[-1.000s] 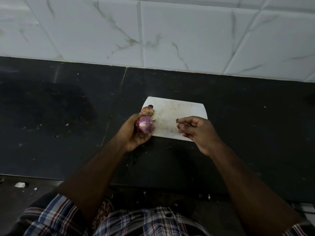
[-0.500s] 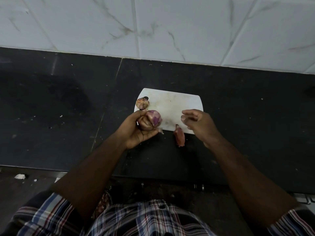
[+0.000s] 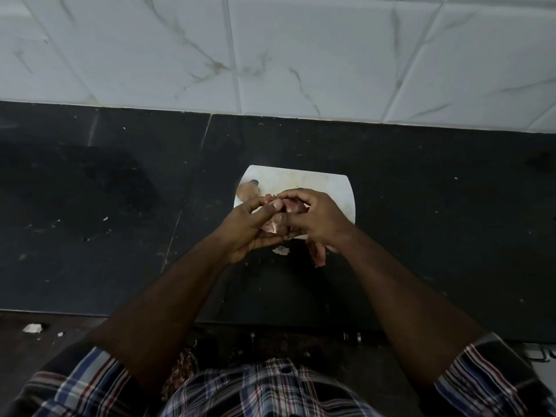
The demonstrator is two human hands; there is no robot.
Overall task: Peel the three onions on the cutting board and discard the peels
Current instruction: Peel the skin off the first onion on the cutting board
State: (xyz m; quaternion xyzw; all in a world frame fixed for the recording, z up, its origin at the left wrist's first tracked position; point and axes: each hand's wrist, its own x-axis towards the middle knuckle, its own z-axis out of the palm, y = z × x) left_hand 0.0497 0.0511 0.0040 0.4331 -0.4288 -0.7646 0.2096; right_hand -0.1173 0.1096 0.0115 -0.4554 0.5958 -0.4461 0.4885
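Peeling over the cutting board [image 3: 337,188]: left hand [image 3: 246,230] is cradling the onion [image 3: 288,206], right hand [image 3: 316,218] is pinching its skin. Brittle skin is likely tearing short, scattering scraps beside the fallen peel [image 3: 317,254].

A home kitchen, by the look of it; a dark stone counter [image 3: 90,206] runs along a wall [image 3: 301,55] of white marble-veined tiles; a small white cutting board [image 3: 316,182] lies on the counter with an onion [image 3: 248,189] on it; onion peels [image 3: 317,254] lie just off its near edge.
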